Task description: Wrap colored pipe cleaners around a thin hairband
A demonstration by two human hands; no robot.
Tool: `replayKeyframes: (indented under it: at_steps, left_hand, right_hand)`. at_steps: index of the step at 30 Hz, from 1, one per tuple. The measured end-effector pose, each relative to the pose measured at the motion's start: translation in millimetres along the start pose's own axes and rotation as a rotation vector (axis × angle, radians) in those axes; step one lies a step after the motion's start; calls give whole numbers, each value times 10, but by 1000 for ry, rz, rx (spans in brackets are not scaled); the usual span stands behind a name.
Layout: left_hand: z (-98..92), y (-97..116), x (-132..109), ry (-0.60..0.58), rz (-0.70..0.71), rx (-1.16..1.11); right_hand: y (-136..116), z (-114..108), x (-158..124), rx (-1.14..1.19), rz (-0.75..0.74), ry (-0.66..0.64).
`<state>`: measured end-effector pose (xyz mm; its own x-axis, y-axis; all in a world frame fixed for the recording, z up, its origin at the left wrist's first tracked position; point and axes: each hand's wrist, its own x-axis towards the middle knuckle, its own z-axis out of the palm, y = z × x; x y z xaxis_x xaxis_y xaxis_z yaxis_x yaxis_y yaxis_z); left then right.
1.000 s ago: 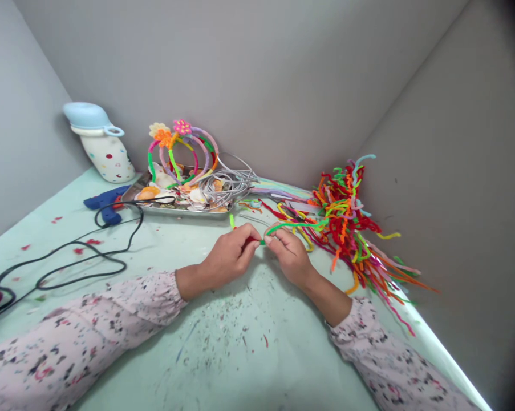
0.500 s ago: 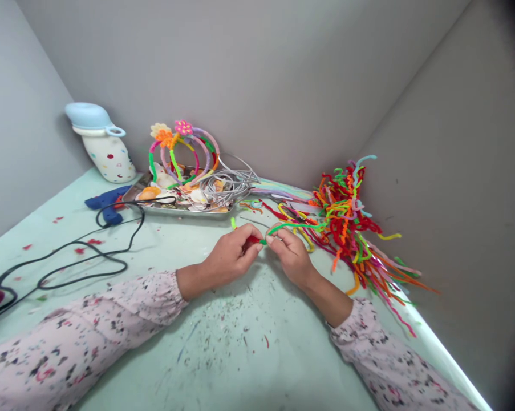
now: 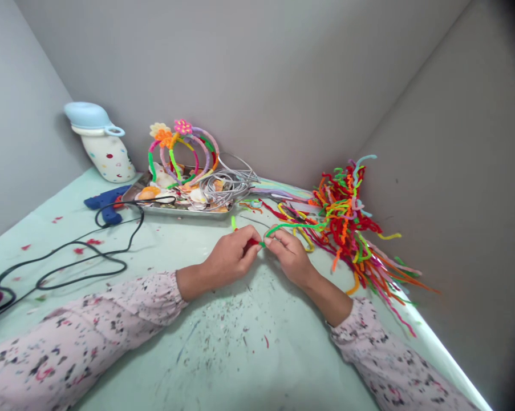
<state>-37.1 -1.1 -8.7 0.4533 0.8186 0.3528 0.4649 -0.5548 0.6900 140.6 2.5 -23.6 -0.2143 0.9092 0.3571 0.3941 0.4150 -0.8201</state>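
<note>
My left hand is closed in a pinch on a piece wrapped in pipe cleaner. A red section shows between its fingers, and a lime-green end sticks up behind the knuckles. My right hand pinches a green pipe cleaner, whose free length trails off to the right toward the pile. Between the two sets of fingertips a short bit of green joins the red section. Behind the hands runs a thin grey wire; where it ends is hidden by the fingers.
A metal tray holds felt-like flower scraps, coiled grey wire and colourful flower headbands. Left of it are a blue glue gun with a black cord and a white bottle. A pipe cleaner pile lies right, against the wall.
Both hands stay in nearly the same place. The fingertips have shifted slightly around the green pipe cleaner, with the right thumb a little farther left.
</note>
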Motion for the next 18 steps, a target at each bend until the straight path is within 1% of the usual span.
replayKeyframes:
  at_steps: [3, 5, 12, 15, 18]
  left_hand:
    - [3, -5, 1, 4, -1, -7]
    - [4, -10, 1, 23, -10, -23]
    - [-4, -28, 0, 132, -27, -104]
    - [-6, -32, 3, 144, -20, -113]
    - [-7, -35, 5, 145, -18, -117]
  right_hand:
    - [-6, -4, 2, -5, -1, 3]
    - [-11, -6, -1, -31, -27, 35]
    - [-36, -8, -22, -180, -231, 241]
    - [-47, -1, -28, -195, -302, 280]
    - [-57, 6, -24, -220, -371, 282]
